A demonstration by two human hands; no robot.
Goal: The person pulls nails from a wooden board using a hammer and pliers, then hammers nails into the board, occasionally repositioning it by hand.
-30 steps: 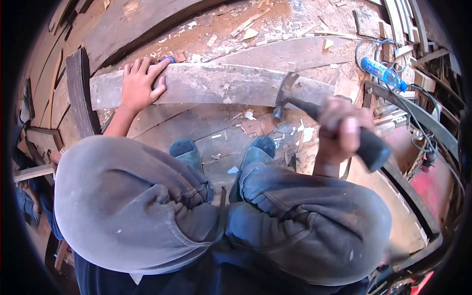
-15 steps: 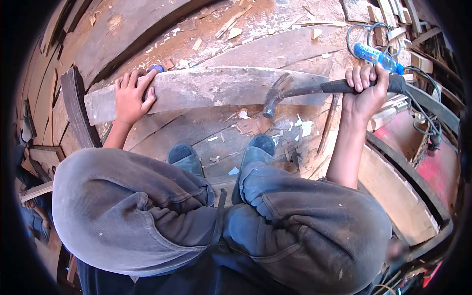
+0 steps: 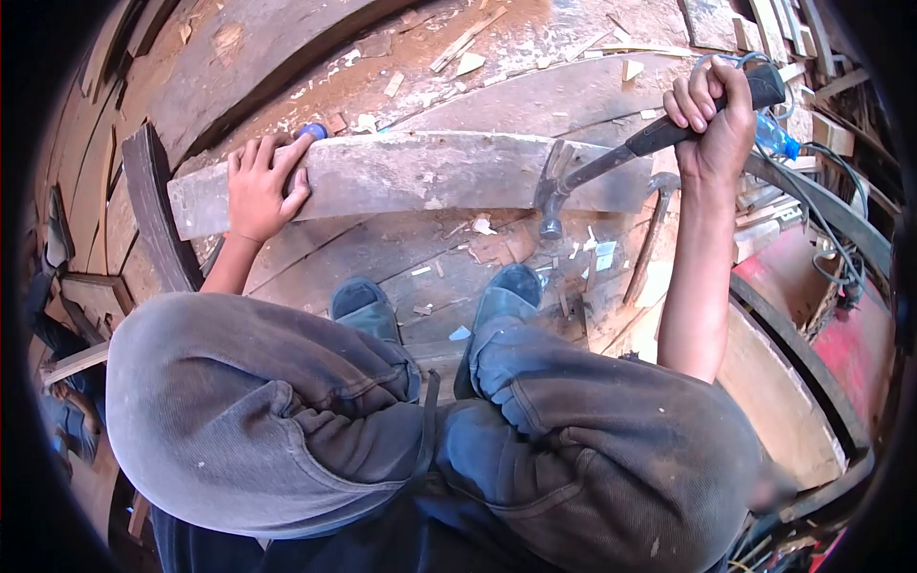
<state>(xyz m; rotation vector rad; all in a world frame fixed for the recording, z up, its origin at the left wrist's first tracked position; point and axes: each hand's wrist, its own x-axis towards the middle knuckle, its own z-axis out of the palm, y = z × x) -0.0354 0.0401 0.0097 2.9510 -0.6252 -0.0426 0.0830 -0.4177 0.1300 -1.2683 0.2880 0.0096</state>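
A long, gently curved wooden board [image 3: 411,177] stretches across in front of my knees. Over its left part lies my left hand [image 3: 263,191], fingers across the far edge and thumb on the near side, gripping it. At the board's left end a darker plank [image 3: 158,205] stands crosswise. My right hand [image 3: 712,119] is wrapped round the black grip of a claw hammer [image 3: 597,172]. The hammer slants down to the left, and its head overlaps the right part of the board in this view. A small blue-purple round object [image 3: 313,130] sits beyond my left fingertips.
Wood chips and scraps litter the plank floor [image 3: 325,253]. A rusty, hook-ended tool [image 3: 654,229] lies right of the board. Beyond my right hand are a blue-labelled bottle [image 3: 778,138], a dark cable [image 3: 812,205] and stacked wood offcuts [image 3: 833,134]. At far left, another person's arm [image 3: 81,406] shows.
My right hand has risen away from me, tilting the hammer's handle up while its head has shifted slightly right. My left hand stays on the board.
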